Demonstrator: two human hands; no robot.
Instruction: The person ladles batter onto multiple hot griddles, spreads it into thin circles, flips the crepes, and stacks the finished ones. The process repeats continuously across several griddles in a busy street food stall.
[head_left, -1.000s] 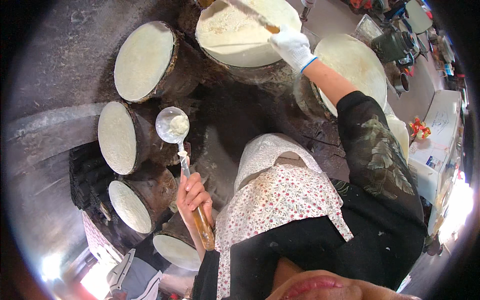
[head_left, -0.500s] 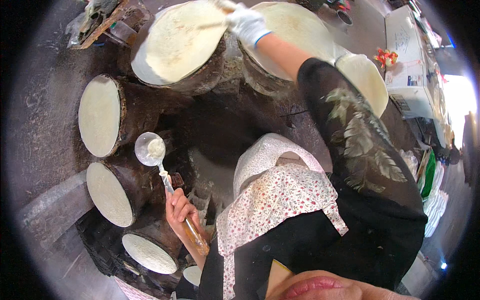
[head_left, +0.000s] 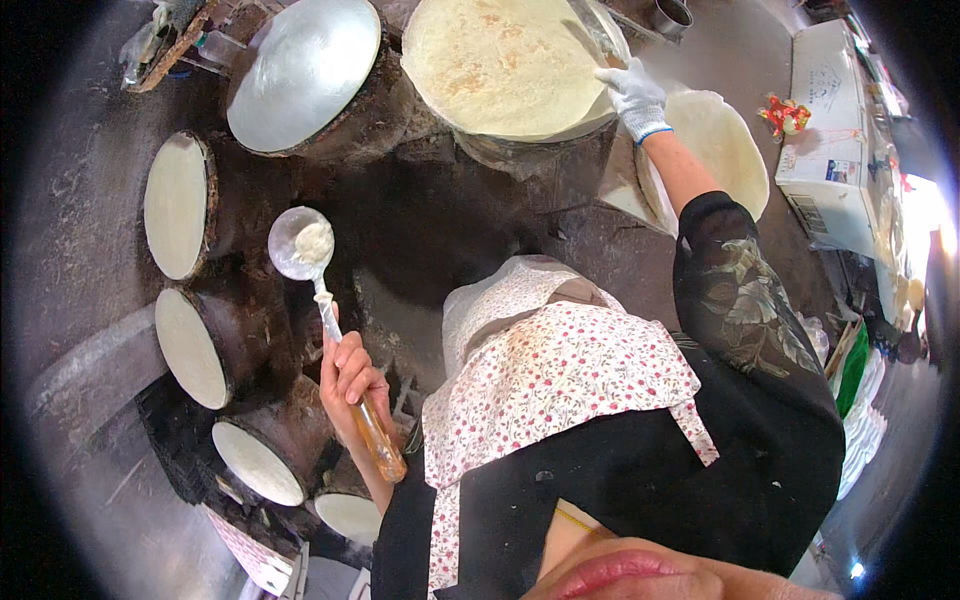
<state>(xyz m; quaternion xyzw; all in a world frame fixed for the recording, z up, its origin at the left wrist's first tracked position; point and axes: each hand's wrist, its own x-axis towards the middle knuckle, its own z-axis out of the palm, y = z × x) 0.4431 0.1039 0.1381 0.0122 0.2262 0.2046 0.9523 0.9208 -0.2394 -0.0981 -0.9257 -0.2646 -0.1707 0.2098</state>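
Note:
My left hand, bare, is wrapped round the brown handle of a ladle. A lump of pale batter sits in its round bowl. My right hand, in a white knit glove, is stretched out to the far right, closed round what looks like a thin flat scraper, blurred. Its fingers are at the right edge of a large round flatbread with brown patches, lying on the far middle griddle. To its left stands a bare, shiny round griddle.
Several griddles covered in pale batter, such as the left one and a lower one, curve down my left side. More thin flatbread lies at the right, near a white box. A metal cup stands at the far edge.
My right hand has swept right, and the flatbread from the far left griddle now lies on the middle one, leaving the left griddle bare. My left hand still holds the ladle up.

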